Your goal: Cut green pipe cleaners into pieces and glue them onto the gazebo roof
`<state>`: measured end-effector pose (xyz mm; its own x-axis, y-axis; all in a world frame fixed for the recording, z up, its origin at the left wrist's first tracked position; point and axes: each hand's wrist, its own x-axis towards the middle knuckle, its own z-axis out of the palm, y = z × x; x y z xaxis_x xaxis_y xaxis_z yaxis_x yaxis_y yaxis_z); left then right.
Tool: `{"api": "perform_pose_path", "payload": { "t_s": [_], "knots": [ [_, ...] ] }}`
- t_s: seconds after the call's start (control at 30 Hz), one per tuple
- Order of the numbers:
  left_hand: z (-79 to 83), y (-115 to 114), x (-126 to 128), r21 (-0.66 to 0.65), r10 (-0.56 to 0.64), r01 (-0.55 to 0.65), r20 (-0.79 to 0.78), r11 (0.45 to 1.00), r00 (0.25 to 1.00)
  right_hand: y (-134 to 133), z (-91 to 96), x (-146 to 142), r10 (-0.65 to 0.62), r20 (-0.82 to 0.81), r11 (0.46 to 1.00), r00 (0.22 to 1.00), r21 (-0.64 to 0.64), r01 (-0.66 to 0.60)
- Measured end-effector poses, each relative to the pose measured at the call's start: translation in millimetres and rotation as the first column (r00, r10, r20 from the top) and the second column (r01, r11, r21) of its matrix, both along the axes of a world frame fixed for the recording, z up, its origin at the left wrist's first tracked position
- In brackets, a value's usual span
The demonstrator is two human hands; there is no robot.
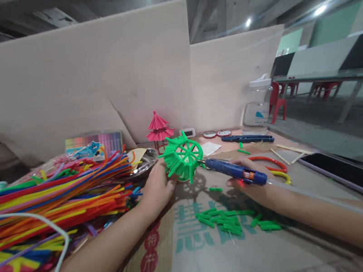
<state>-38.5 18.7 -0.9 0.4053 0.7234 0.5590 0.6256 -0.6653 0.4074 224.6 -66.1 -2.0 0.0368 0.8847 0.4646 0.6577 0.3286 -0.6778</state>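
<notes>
My left hand (157, 186) is closed on a green wheel-shaped piece (183, 156) built of short green sticks, and holds it upright above the cardboard sheet (201, 261). A blue glue gun (233, 171) lies in my right hand (254, 184), fingers wrapped round it, nozzle touching the wheel's right side. A clear glue stick (318, 197) runs back from the gun over my right forearm. Several loose green stick pieces (231, 221) lie on the cardboard below my hands.
A big heap of coloured pipe cleaners (46, 198) fills the left. Behind are a marker box (95, 144), a metal dish (144, 162), a pink paper pagoda (159, 130), a plastic bottle (257, 105) and a second blue glue gun (247, 138). A dark tablet (356, 175) lies right.
</notes>
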Motion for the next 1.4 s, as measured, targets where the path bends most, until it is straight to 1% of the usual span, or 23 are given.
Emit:
{"api": "perform_pose_path", "payload": {
  "t_s": [0.17,0.33,0.6,0.9,1.1,1.4],
  "knots": [
    [-0.2,0.1,0.0,-0.013,0.001,-0.001,0.003,1.0,1.0,-1.0,2.4,-0.3,0.004,0.021,1.0,1.0,-0.009,-0.004],
    [1.5,-0.7,0.9,-0.02,0.004,-0.004,0.009,1.0,1.0,-0.9,0.6,0.7,-0.002,0.022,1.0,1.0,-0.008,0.002],
    [1.2,-0.5,0.9,-0.043,0.009,-0.008,0.018,0.999,1.0,-1.1,1.5,1.3,-0.02,0.091,1.0,0.996,-0.007,0.021],
    [0.6,0.0,1.2,-0.052,-0.007,0.009,0.042,0.999,0.999,-0.5,2.1,-0.2,-0.048,0.088,0.999,0.995,-0.001,0.049],
    [-3.6,3.3,-1.1,-0.062,0.024,-0.023,0.025,0.998,0.999,0.6,0.4,0.6,-0.045,0.091,0.999,0.995,-0.012,0.046],
    [-4.9,4.0,-2.0,-0.078,0.048,-0.047,0.015,0.996,0.999,-0.3,2.7,0.8,-0.035,0.121,0.997,0.992,-0.058,0.042]
  ]
}}
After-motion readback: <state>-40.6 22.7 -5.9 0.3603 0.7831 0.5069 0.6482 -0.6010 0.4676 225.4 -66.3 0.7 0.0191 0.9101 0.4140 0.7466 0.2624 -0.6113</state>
